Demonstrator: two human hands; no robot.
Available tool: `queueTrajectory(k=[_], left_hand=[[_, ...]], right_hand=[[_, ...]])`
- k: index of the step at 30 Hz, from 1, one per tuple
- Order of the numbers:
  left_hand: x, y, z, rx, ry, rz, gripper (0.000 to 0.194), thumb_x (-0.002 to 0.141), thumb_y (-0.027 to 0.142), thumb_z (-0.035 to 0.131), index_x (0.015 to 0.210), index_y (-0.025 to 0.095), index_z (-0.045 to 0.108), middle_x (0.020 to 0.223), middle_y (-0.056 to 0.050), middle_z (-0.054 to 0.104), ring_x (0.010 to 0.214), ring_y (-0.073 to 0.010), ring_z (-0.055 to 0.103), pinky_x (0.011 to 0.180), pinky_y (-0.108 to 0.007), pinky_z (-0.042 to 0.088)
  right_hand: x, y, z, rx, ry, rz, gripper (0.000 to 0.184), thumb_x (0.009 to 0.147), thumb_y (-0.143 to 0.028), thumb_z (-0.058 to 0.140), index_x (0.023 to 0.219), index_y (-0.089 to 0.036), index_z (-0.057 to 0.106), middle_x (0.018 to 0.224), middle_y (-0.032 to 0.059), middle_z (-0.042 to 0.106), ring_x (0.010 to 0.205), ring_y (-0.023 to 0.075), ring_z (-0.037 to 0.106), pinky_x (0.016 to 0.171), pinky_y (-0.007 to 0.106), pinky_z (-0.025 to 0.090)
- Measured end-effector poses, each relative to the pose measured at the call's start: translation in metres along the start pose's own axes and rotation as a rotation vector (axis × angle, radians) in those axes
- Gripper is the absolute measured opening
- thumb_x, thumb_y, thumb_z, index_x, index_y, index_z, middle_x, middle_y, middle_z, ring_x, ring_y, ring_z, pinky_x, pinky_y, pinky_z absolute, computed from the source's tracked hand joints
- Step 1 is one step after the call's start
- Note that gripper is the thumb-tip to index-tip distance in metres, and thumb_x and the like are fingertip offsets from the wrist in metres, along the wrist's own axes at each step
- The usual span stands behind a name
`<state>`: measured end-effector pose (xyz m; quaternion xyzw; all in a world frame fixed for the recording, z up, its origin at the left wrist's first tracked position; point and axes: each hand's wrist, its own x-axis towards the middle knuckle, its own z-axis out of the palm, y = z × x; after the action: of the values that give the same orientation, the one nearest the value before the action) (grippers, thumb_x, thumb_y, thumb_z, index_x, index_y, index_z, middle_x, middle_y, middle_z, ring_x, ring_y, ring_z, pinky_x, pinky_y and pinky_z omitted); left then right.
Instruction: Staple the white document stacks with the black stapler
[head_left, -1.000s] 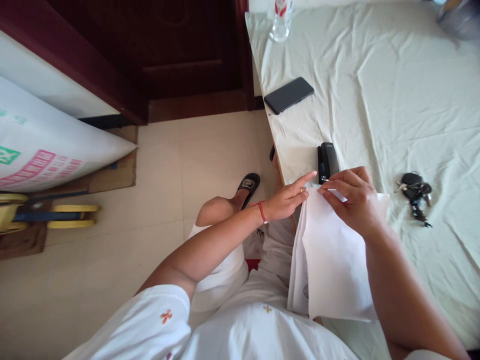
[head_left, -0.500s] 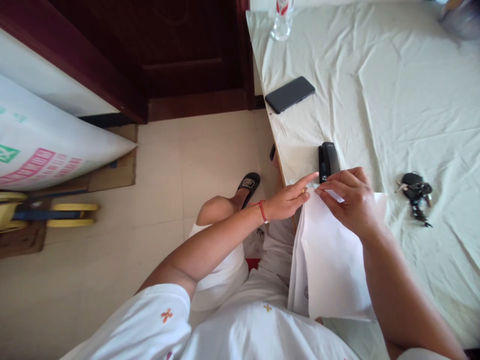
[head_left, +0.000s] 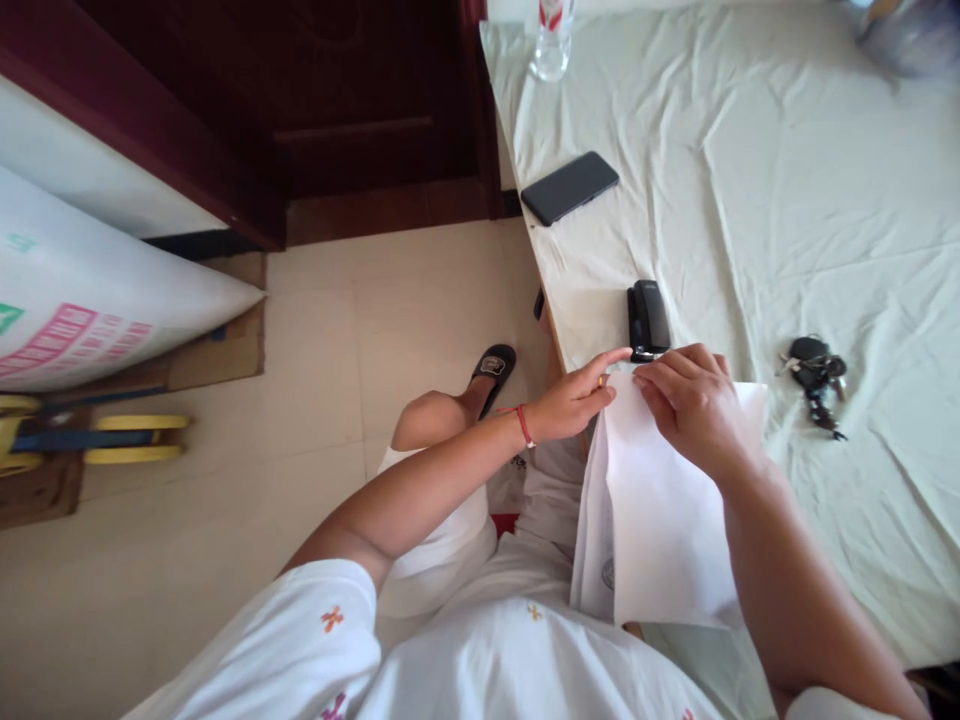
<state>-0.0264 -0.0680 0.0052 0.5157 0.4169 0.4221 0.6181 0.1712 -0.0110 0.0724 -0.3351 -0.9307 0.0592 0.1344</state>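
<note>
A stack of white paper sheets [head_left: 660, 520] lies over the near edge of the table and hangs towards my lap. My right hand [head_left: 694, 405] pinches the top left corner of the sheets, fingers curled. My left hand [head_left: 577, 397], with a red cord at the wrist, presses the same corner from the left with its forefinger stretched out. A black stapler [head_left: 646, 318] lies on the cloth just beyond that corner, nearly touching my fingertips.
The table is covered by a creased pale cloth [head_left: 787, 180]. On it lie a black phone [head_left: 570, 187], a bunch of keys [head_left: 814, 365] and a clear bottle [head_left: 550, 40] at the far edge. To the left are tiled floor, a dark door and a large printed sack [head_left: 90, 310].
Both hands stay on the paper's top corner. The view has shifted slightly, so the hands and stapler sit a little higher and further left.
</note>
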Motion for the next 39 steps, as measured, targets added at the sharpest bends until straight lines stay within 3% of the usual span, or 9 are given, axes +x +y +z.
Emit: queueTrajectory(k=[10, 13, 16, 20, 23, 26, 30, 34, 39], left_hand=[[-0.041, 0.008, 0.06, 0.327, 0.262, -0.175, 0.046, 0.104, 0.034, 0.04, 0.141, 0.011, 0.049, 0.086, -0.006, 0.061, 0.086, -0.0253, 0.062, 0.088, -0.042, 0.047], [-0.059, 0.007, 0.075, 0.43, 0.263, -0.246, 0.023, 0.102, 0.031, 0.04, 0.11, 0.018, 0.056, 0.085, -0.008, 0.061, 0.08, -0.0264, 0.061, 0.081, -0.041, 0.045], [-0.072, -0.003, 0.081, 0.285, 0.267, -0.265, 0.021, 0.103, 0.036, 0.04, 0.089, 0.022, 0.048, 0.08, -0.006, 0.058, 0.079, -0.0238, 0.058, 0.079, -0.039, 0.045], [-0.083, -0.017, 0.081, -0.071, 0.287, -0.25, 0.036, 0.101, 0.055, 0.047, 0.097, 0.02, 0.053, 0.097, -0.008, 0.066, 0.091, -0.0214, 0.062, 0.084, -0.035, 0.05], [-0.09, -0.018, 0.081, -0.244, 0.263, -0.276, 0.056, 0.09, 0.069, 0.064, 0.11, 0.017, 0.059, 0.11, -0.01, 0.071, 0.1, -0.0223, 0.067, 0.093, -0.035, 0.053], [-0.095, -0.013, 0.085, -0.454, 0.239, -0.36, 0.075, 0.076, 0.07, 0.081, 0.123, 0.014, 0.064, 0.118, -0.013, 0.075, 0.102, -0.0241, 0.071, 0.096, -0.037, 0.054], [-0.101, -0.01, 0.093, -0.621, 0.179, -0.527, 0.074, 0.063, 0.064, 0.093, 0.111, 0.011, 0.076, 0.114, -0.017, 0.079, 0.101, -0.0281, 0.075, 0.099, -0.041, 0.056], [-0.102, -0.014, 0.102, -0.414, 0.159, -0.493, 0.076, 0.065, 0.061, 0.092, 0.121, 0.012, 0.077, 0.13, -0.02, 0.076, 0.122, -0.0352, 0.071, 0.107, -0.047, 0.054], [-0.094, -0.008, 0.102, -0.019, 0.117, -0.4, 0.069, 0.087, 0.067, 0.07, 0.127, 0.011, 0.075, 0.131, -0.021, 0.075, 0.124, -0.0364, 0.071, 0.106, -0.049, 0.053]], right_hand=[[-0.007, 0.004, -0.005, -0.092, 0.132, 0.256, 0.026, 0.104, -0.028, 0.049, 0.088, -0.022, 0.068, 0.084, 0.0103, 0.07, 0.09, 0.0304, 0.055, 0.075, 0.043, 0.033], [-0.009, 0.006, -0.007, -0.034, 0.155, 0.298, 0.026, 0.104, -0.029, 0.048, 0.088, -0.022, 0.068, 0.085, 0.011, 0.07, 0.09, 0.0311, 0.056, 0.076, 0.044, 0.036], [-0.013, 0.009, -0.008, 0.082, 0.148, 0.296, 0.028, 0.105, -0.033, 0.048, 0.088, -0.022, 0.068, 0.086, 0.01, 0.071, 0.088, 0.0297, 0.057, 0.079, 0.044, 0.04], [-0.022, 0.016, -0.005, 0.213, 0.086, 0.319, 0.032, 0.106, -0.04, 0.046, 0.093, -0.023, 0.069, 0.086, 0.0083, 0.074, 0.087, 0.0284, 0.062, 0.08, 0.042, 0.043], [-0.027, 0.02, -0.004, 0.296, 0.024, 0.338, 0.035, 0.105, -0.045, 0.046, 0.09, -0.023, 0.069, 0.08, 0.0075, 0.071, 0.081, 0.027, 0.064, 0.075, 0.04, 0.045], [-0.024, 0.02, -0.007, 0.362, -0.016, 0.308, 0.038, 0.105, -0.049, 0.046, 0.086, -0.023, 0.068, 0.075, 0.006, 0.067, 0.075, 0.0247, 0.063, 0.071, 0.038, 0.046], [-0.012, 0.016, -0.011, 0.415, -0.036, 0.201, 0.037, 0.107, -0.046, 0.046, 0.087, -0.023, 0.067, 0.076, 0.0051, 0.067, 0.075, 0.0234, 0.063, 0.073, 0.038, 0.046], [-0.004, 0.015, -0.007, 0.406, -0.068, 0.13, 0.034, 0.106, -0.039, 0.044, 0.086, -0.023, 0.065, 0.078, 0.0054, 0.069, 0.077, 0.0235, 0.063, 0.078, 0.039, 0.044], [-0.01, 0.026, -0.005, 0.361, -0.091, 0.116, 0.034, 0.106, -0.034, 0.041, 0.083, -0.023, 0.062, 0.075, 0.0063, 0.069, 0.082, 0.0253, 0.063, 0.081, 0.04, 0.041]])
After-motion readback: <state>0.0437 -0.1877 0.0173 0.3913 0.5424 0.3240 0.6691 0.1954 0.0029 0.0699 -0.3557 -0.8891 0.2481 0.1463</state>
